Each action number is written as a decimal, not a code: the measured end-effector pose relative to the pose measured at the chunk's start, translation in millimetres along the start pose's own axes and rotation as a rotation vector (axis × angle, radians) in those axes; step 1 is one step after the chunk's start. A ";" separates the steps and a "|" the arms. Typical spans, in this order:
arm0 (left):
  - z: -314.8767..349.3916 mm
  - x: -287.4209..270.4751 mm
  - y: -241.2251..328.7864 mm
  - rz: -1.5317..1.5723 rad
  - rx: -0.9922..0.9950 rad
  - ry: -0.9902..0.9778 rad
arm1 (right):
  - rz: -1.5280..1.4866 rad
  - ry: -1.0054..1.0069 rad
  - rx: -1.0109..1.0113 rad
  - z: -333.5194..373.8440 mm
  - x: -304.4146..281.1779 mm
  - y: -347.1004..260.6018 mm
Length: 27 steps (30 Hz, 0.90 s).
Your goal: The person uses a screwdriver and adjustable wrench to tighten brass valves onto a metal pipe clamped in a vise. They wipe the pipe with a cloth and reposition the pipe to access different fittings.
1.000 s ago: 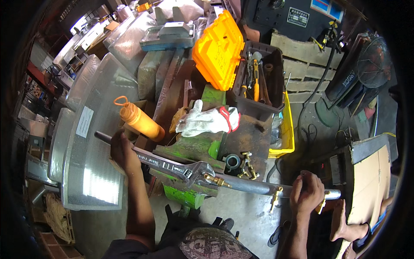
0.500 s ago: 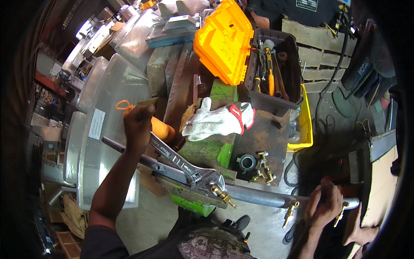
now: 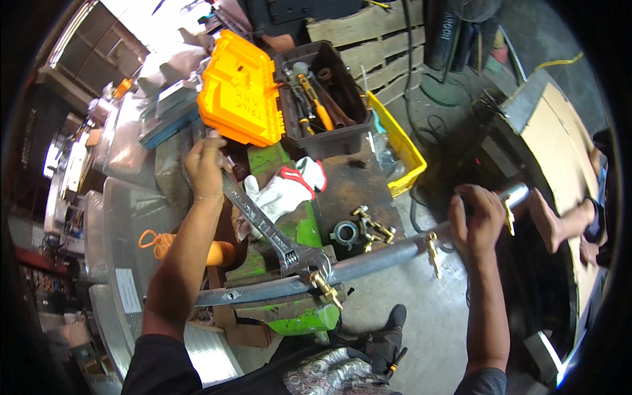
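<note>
My left hand (image 3: 205, 168) is closed around the handle end of a large adjustable wrench (image 3: 263, 220). The wrench's jaws sit at a brass fitting (image 3: 324, 288) that sticks out of a long grey metal pipe (image 3: 382, 255). My right hand (image 3: 479, 220) grips the pipe near its right end, between two more brass fittings (image 3: 433, 255) (image 3: 509, 217). Under its left part, the pipe lies along a green metal stand (image 3: 303, 319). Past the right end, another person's hand (image 3: 548, 220) is close to the pipe.
On the bench lie white gloves (image 3: 280, 194) with red cuffs, a metal ring (image 3: 344, 234) and loose brass fittings (image 3: 374, 229). Behind stands an open toolbox (image 3: 329, 141) with an orange lid (image 3: 240, 92), beside a yellow bin (image 3: 409, 172). An orange pouch (image 3: 220, 253) is near my left forearm.
The view has turned. My left hand has swung the wrench handle away from the pipe, so the angle between them is wider. My right hand stays on the pipe.
</note>
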<state>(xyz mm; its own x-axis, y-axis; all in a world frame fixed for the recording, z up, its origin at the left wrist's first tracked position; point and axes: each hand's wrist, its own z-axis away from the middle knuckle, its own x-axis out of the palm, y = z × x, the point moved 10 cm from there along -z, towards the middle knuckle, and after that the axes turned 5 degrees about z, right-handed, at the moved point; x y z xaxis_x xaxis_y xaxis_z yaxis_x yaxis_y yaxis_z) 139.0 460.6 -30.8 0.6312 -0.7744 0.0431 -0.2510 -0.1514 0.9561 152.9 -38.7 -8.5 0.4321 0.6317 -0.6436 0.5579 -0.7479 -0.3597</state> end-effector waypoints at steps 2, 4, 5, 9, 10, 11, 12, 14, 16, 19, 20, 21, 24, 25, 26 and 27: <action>14.6 -9.7 -33.1 0.328 -0.369 0.263 | 0.031 0.015 0.017 2.6 -2.3 2.3; 35.3 8.1 -49.7 0.470 -0.594 0.248 | 0.055 0.055 0.020 3.0 -7.7 1.9; 48.3 20.1 -51.7 0.511 -0.687 0.241 | 0.057 0.041 0.028 3.9 -6.1 3.7; 55.3 26.7 -50.1 0.587 -0.827 0.139 | 0.075 0.046 0.019 3.5 -6.1 0.7; 53.4 25.6 -50.3 0.583 -0.846 0.136 | 0.067 0.059 0.013 5.2 -6.0 -1.1; 52.8 27.6 -49.3 0.581 -0.837 0.112 | 0.059 0.071 0.006 6.2 -7.3 -2.1; 53.8 31.5 -48.4 0.580 -0.827 0.089 | 0.051 0.084 -0.002 6.6 -9.6 -2.7; 51.9 31.7 -45.5 0.569 -0.802 0.063 | 0.046 0.100 -0.002 9.4 -11.7 -5.7; 47.6 40.1 -43.3 0.579 -0.783 0.036 | 0.019 0.121 0.001 9.7 -11.1 -3.8; 42.4 62.6 -44.6 0.569 -0.810 -0.032 | 0.019 0.126 -0.007 9.4 -12.8 -6.7; 41.5 69.5 -44.2 0.563 -0.821 -0.056 | 0.020 0.135 -0.010 10.3 -12.7 -6.9; 40.9 76.6 -42.8 0.564 -0.837 -0.058 | 0.022 0.141 -0.017 11.4 -10.9 -4.9; 37.1 100.3 -43.6 0.532 -0.865 -0.142 | -0.007 0.135 -0.011 11.5 -10.5 -2.5; 36.2 109.3 -43.4 0.543 -0.880 -0.172 | -0.007 0.145 -0.010 11.9 -10.4 -1.8; 35.5 117.1 -45.3 0.550 -0.883 -0.213 | -0.007 0.155 -0.009 12.3 -10.6 -1.2; 35.3 123.9 -47.7 0.558 -0.885 -0.253 | -0.006 0.165 -0.008 12.4 -10.7 -0.8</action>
<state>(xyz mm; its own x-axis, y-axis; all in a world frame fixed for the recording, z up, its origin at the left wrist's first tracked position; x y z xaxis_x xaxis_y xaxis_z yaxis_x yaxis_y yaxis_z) 203.3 350.2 -81.3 0.3964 -0.7166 0.5739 0.2275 0.6823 0.6948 139.0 -47.4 -9.6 0.5385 0.6619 -0.5214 0.5663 -0.7425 -0.3577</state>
